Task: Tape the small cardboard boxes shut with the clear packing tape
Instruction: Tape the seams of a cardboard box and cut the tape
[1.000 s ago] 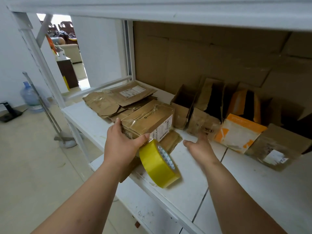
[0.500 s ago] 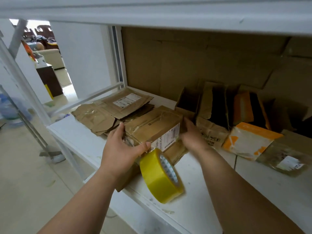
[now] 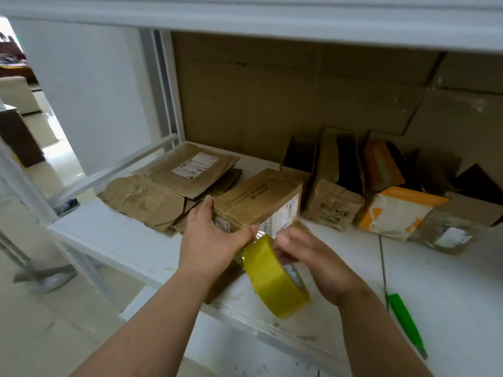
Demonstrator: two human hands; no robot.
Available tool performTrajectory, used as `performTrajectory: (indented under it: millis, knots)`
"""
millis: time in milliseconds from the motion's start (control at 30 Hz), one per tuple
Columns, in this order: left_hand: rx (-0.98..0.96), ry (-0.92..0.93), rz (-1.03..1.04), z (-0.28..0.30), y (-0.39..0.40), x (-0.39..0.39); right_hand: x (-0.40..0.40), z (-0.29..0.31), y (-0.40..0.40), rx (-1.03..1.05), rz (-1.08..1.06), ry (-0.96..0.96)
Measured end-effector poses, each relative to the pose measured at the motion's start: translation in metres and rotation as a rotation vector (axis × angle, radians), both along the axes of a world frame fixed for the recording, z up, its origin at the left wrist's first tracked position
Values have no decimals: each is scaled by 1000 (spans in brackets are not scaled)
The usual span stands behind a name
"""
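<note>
Shelf (image 3: 449, 281) white, scuffed | left hand (image 3: 211, 238) fingers grip box (image 3: 258, 200) | right hand (image 3: 307, 257) fingers hold tape roll (image 3: 275, 281)

We note a green utility knife (image 3: 405, 323) lying on the white shelf (image 3: 449, 281), at right. Cardboard sheeting (image 3: 272, 99) lines the back wall.

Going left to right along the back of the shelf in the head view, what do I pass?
Flattened cardboard → box with white label → open brown box → orange and white box → small labelled box.
</note>
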State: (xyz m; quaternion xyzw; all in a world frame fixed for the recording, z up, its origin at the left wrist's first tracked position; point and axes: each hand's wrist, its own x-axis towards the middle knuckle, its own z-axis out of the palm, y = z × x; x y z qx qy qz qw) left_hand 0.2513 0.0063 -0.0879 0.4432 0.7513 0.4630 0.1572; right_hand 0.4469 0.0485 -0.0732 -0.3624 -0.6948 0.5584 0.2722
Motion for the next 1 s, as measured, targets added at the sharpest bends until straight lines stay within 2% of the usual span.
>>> performTrajectory:
  millis: [67,100,300,600,700,867,1000]
  knots:
    - [5,-17,-2,0,1,-3,9,5,-7,-88,187,-98]
    - [11,-33,2,1,1,-4,11,5,-11,-94,211,-149]
    - [54,-3,37,7,-8,-14,8,-3,-38,112,91,-264]
    - [65,-71,34,12,-33,1,33,13,-56,90,18,-121]
    - [44,-100,4,19,-37,11,43,12,-62,89,-26,-138]
    - [78,-268,-28,20,-41,25,54,11,-71,-11,-47,-98]
    - [84,-300,-33,14,-37,26,43,-2,-80,52,-135,-195]
